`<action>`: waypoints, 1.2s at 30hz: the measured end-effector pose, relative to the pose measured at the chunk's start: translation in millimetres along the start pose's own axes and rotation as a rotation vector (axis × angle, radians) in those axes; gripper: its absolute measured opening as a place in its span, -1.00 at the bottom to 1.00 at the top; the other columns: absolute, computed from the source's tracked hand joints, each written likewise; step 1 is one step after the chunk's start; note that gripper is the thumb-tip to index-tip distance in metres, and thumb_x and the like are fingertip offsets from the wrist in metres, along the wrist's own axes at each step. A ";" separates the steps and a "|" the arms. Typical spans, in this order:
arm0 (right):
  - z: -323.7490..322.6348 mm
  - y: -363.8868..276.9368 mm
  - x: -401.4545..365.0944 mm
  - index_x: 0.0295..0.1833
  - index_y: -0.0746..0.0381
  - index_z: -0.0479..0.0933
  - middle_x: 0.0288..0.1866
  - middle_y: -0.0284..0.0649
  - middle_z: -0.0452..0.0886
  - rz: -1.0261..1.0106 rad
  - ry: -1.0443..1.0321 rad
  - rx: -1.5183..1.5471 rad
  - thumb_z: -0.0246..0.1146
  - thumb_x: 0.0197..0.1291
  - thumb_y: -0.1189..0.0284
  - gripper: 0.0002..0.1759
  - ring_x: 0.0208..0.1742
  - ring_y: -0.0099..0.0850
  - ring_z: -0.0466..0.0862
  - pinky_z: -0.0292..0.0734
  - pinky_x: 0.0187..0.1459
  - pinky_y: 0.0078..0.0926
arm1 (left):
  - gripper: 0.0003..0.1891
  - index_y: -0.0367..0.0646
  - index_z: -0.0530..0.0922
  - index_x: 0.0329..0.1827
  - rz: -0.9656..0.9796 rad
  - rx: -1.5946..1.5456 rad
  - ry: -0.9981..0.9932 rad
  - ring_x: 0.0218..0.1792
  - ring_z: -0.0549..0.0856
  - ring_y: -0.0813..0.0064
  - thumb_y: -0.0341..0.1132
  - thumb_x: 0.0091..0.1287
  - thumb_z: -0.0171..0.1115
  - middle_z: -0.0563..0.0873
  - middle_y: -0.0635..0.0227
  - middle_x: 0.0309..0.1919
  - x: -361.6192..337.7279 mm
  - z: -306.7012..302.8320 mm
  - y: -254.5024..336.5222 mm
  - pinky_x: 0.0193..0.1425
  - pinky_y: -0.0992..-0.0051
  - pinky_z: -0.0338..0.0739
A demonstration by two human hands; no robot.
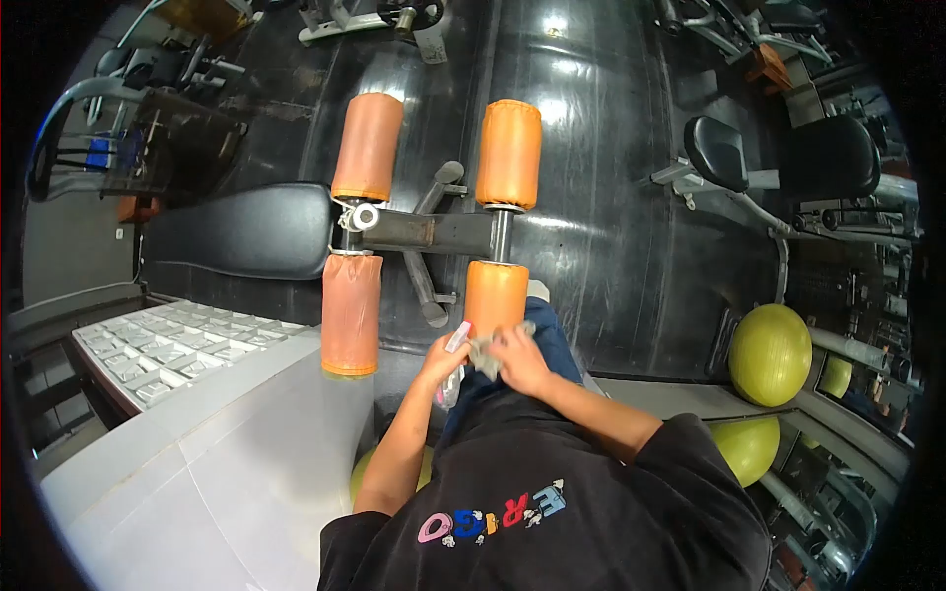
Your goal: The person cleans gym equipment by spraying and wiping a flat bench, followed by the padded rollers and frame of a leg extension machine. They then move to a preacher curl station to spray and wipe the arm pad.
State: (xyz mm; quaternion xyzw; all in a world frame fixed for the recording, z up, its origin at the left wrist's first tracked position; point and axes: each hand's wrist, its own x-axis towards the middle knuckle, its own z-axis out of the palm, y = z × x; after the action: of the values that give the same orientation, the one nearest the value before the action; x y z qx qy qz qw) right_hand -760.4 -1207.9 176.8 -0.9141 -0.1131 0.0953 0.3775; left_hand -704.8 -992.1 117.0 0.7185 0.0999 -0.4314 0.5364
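My left hand (442,361) is wrapped round a small clear bottle (448,390) with a white and pink top, which looks like a spray bottle. Bunched in my right hand (520,361) is a greyish cloth (484,357), slightly blurred, that reaches across toward my left fingers. Both hands are close together in front of my body, at the near end of an orange padded roller (497,293). This roller sits on a bench's metal frame (434,233), with a second orange roller (511,155) on the far side.
Two faded orange rollers (369,148) flank the end of a black bench pad (241,231). A white ledge (217,424) is at lower left. Yellow-green exercise balls (771,355) and a black-padded machine (716,153) stand at right. Dark matting (601,167) covers the floor.
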 end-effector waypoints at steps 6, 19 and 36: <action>-36.5 71.6 51.0 0.01 0.11 0.57 -0.06 -0.05 0.50 0.120 0.172 0.054 0.34 0.05 0.48 -0.65 -0.02 -0.04 0.56 0.54 -0.04 -0.10 | -0.77 -0.19 0.59 -0.12 -0.073 -0.078 -0.049 -0.26 0.67 0.54 -0.26 0.27 0.31 0.66 0.38 -0.22 -1.5 4.8 19.1 -0.15 0.50 0.60; 51.5 73.8 -25.0 0.49 0.12 0.27 0.39 -0.08 0.50 0.940 -0.020 0.707 0.01 0.31 0.50 -0.40 0.46 -0.17 0.43 0.29 0.42 -0.31 | -0.50 -0.21 0.55 0.27 -0.128 -0.226 0.104 -0.31 0.67 0.48 -0.20 0.29 0.28 0.71 0.36 -0.13 -1.5 13.2 39.2 -0.26 0.50 0.58; -20.0 37.2 9.1 0.02 0.05 0.54 -0.09 -0.07 0.49 -0.040 -0.088 0.172 0.21 0.06 0.56 -0.63 -0.05 -0.04 0.59 0.55 -0.02 -0.12 | -0.53 -0.17 0.58 0.23 -0.108 -0.311 0.224 -0.08 0.65 0.54 -0.20 0.28 0.28 0.69 0.34 0.05 8.6 17.0 51.5 -0.16 0.48 0.63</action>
State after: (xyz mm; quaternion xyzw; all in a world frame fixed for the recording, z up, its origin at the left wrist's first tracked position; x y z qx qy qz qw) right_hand -741.4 -1244.4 163.5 -0.8708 -0.1392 0.1372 0.4511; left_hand -677.1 -1030.2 145.1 0.6640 0.2626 -0.3562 0.6026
